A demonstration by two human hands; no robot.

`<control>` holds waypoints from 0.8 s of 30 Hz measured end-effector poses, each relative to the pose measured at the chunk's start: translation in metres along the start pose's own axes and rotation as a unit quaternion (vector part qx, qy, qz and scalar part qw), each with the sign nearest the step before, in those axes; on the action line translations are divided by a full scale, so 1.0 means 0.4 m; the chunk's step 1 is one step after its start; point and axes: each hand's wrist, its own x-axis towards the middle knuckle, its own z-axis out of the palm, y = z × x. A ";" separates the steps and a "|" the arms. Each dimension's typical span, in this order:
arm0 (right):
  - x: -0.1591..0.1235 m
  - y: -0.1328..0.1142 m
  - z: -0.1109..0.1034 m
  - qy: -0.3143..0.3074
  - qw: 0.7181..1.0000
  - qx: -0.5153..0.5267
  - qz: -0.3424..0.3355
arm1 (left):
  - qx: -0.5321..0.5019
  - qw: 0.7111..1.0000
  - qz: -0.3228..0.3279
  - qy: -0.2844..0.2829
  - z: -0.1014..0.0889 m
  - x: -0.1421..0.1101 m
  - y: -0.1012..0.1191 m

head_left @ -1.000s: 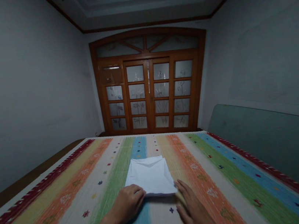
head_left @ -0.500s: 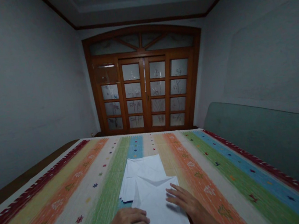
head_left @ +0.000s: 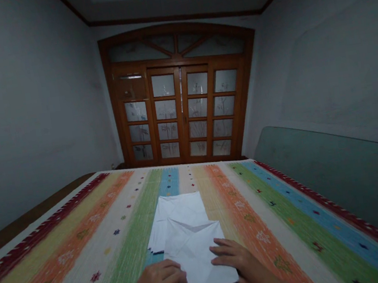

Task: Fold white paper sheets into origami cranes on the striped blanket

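A creased white sheet (head_left: 194,258), which looks like paper, lies in front of me, its near edge curled up a little off the cloth. My left hand (head_left: 162,281) is closed over its near left corner, fingers on top and the thumb showing below the edge. On the right edge rest the outstretched, slightly spread fingers of my right hand (head_left: 239,263); its thumb is mostly hidden. Partly beneath the sheet's far end, a white stack (head_left: 182,205) of similar pieces shows several layered edges on its left side.
A striped, patterned cloth (head_left: 119,245) covers the table. Beyond the far edge stands a wooden door (head_left: 183,114) with glass panes. A grey-green panel (head_left: 321,179) rises along the right side, and a brown edge (head_left: 38,216) runs along the left.
The sheet's near end has drawn back away from me, its edge now curled and showing cloth in front. My hands stay at its two sides. The view has tilted slightly.
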 end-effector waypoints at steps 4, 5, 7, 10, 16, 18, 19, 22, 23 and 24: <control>0.008 -0.007 -0.014 -0.015 1.000 0.008 0.012 | -0.080 0.994 -0.034 -0.066 -0.030 -0.010 -0.018; 0.011 -0.013 -0.022 -0.025 0.999 0.011 0.018 | -0.084 0.992 -0.044 -0.078 -0.033 -0.012 -0.025; 0.016 -0.023 -0.036 -0.042 0.999 0.014 0.030 | -0.084 0.990 -0.060 -0.098 -0.036 -0.017 -0.040; 0.013 -0.024 -0.046 -0.042 0.999 0.014 0.030 | -0.083 0.987 -0.076 -0.118 -0.033 -0.027 -0.059; -0.010 0.013 -0.027 0.006 1.000 0.013 0.010 | -0.072 0.989 -0.080 -0.100 0.002 -0.036 -0.098; -0.009 0.015 -0.024 0.023 1.000 0.018 0.008 | -0.093 0.990 -0.075 -0.069 0.013 -0.030 -0.109; -0.006 0.012 -0.026 0.032 0.999 0.020 0.008 | -0.110 0.990 -0.072 -0.044 0.017 -0.025 -0.112; 0.010 -0.014 -0.038 0.042 0.998 0.034 0.028 | -0.155 0.985 -0.070 0.026 0.021 -0.007 -0.107; 0.016 -0.025 -0.042 0.042 0.997 0.042 0.048 | -0.161 0.983 -0.080 0.034 0.021 0.000 -0.102; 0.021 -0.036 -0.046 0.043 0.995 0.051 0.072 | -0.162 0.981 -0.096 0.044 0.022 0.006 -0.096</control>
